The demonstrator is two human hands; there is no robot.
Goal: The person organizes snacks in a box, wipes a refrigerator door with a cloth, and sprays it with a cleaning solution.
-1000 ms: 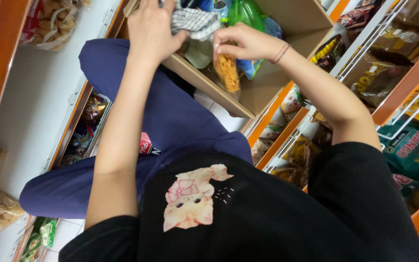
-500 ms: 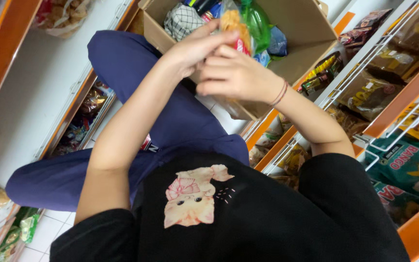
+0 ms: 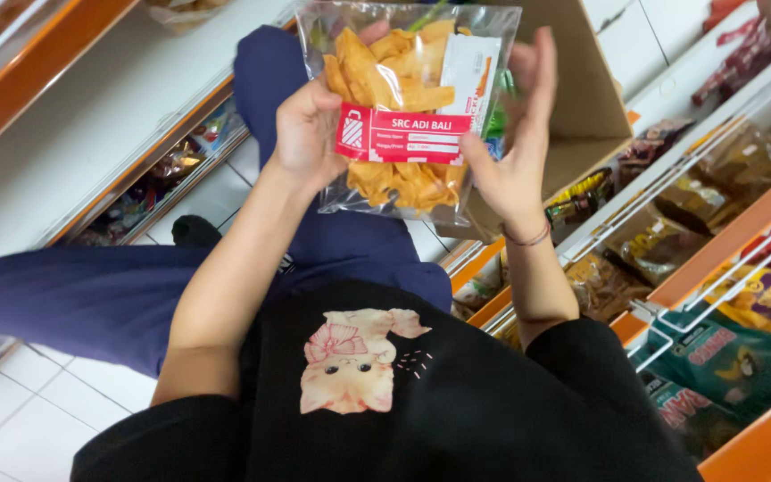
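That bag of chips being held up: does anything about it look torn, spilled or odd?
Nothing stands out. The clear bag of chips looks whole, with the chips inside and a red label across its front, held between the left hand and right hand.

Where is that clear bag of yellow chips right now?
In the head view, the clear bag of yellow chips is held up top centre between the left hand and right hand, in front of the open cardboard box.
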